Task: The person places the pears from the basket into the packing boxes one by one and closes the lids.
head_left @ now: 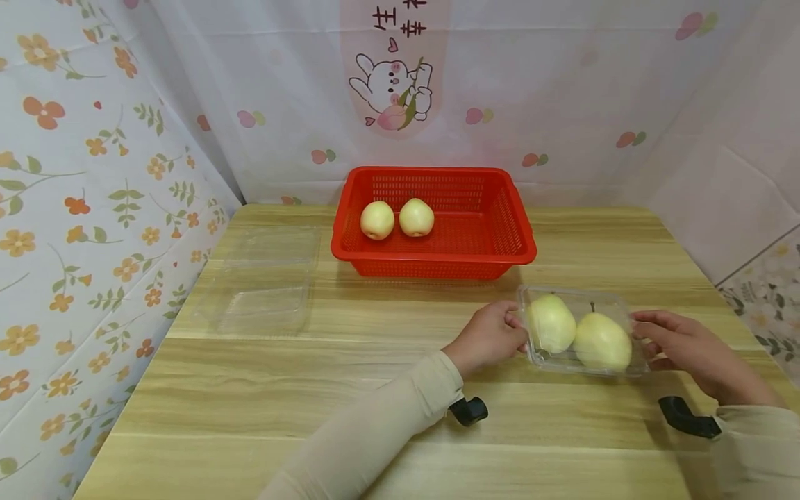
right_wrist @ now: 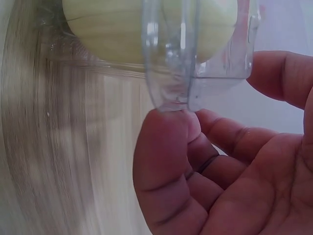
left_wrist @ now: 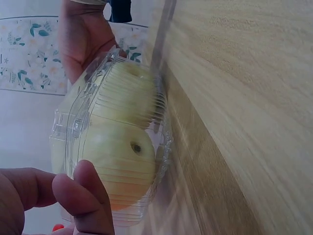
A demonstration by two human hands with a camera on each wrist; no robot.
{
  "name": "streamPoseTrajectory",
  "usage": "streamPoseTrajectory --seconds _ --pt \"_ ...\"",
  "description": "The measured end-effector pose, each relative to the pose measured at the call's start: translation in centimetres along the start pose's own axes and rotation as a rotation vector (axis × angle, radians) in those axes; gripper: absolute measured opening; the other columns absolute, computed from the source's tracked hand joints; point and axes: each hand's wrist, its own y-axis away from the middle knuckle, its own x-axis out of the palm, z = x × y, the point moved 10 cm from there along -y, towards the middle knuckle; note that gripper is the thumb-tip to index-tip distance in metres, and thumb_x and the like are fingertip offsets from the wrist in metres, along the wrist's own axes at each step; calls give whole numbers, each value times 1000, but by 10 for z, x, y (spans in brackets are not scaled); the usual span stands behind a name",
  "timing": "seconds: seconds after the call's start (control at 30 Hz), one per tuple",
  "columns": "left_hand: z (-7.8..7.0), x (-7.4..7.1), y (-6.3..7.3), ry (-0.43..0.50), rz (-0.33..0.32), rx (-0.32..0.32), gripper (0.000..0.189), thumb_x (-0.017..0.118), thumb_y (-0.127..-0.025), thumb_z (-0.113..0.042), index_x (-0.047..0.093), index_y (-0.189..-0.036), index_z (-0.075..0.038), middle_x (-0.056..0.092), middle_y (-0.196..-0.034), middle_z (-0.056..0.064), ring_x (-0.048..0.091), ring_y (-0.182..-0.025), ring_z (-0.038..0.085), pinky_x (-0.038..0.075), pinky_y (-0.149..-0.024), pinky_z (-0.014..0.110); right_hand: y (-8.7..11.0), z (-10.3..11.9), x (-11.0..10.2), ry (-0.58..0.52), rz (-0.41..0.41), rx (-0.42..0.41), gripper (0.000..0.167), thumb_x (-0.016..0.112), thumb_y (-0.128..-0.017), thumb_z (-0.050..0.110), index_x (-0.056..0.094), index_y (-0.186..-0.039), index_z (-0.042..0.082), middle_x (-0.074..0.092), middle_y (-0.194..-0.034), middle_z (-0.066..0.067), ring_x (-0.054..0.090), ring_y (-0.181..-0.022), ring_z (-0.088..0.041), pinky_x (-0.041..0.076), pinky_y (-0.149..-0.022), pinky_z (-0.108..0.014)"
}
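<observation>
A clear plastic clamshell box (head_left: 581,292) with two pale yellow pears (head_left: 551,323) inside is between my two hands on the right side of the table. Its lid lies over the pears. My left hand (head_left: 494,337) holds the box's left end; in the left wrist view its curled fingers (left_wrist: 85,196) are at the near edge. At the opposite end, my right hand (head_left: 694,351) pinches the rim between thumb and finger, as the right wrist view shows. Whether the box touches the table or is slightly raised, I cannot tell.
A red plastic basket (head_left: 431,267) at the back middle holds two more pears (head_left: 416,217). An unfolded clear clamshell box (head_left: 265,278) lies on the left of the wooden table (head_left: 250,403). Patterned cloth (head_left: 281,83) hangs behind and at the sides.
</observation>
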Motion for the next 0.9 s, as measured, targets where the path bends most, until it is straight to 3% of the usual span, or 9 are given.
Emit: streamPoseTrajectory --seconds 0.3,0.5,0.67,0.77,0.9 --pt "0 8 -3 16 16 1 58 62 -87 2 47 -143 -2 59 -81 -5 55 -62 8 40 -53 20 1 -2 -5 -2 9 28 61 36 -109 32 23 -145 -15 51 -98 -6 53 -75 -14 54 -67 -35" --pt "3 14 -4 -28 63 2 53 62 -87 -2 52 -139 -3 62 -77 -5 53 -63 9 40 -55 20 2 -6 -6 9 20 43 60 35 -109 32 23 -145 -15 50 -98 -7 52 -75 -14 53 -67 -35" --pt "8 14 -6 23 117 -21 60 62 -90 -7 43 -147 -4 65 -81 -4 60 -67 10 46 -60 21 1 -6 -8 24 30 37 61 35 -109 33 23 -145 -14 50 -100 -8 53 -77 -16 54 -67 -35" --pt "9 3 -3 19 119 -33 62 65 -92 -12 41 -149 -6 64 -88 -4 62 -71 12 48 -62 24 0 -4 -10 58 28 24 62 35 -109 34 22 -146 -15 51 -108 -18 54 -80 -14 55 -69 -35" --pt "3 -32 5 -30 82 -15 61 64 -93 -19 42 -149 -8 61 -96 -4 63 -78 12 48 -67 26 -1 6 -20 146 3 5 67 31 -109 36 16 -147 -18 39 -132 -40 55 -103 -32 54 -70 -31"
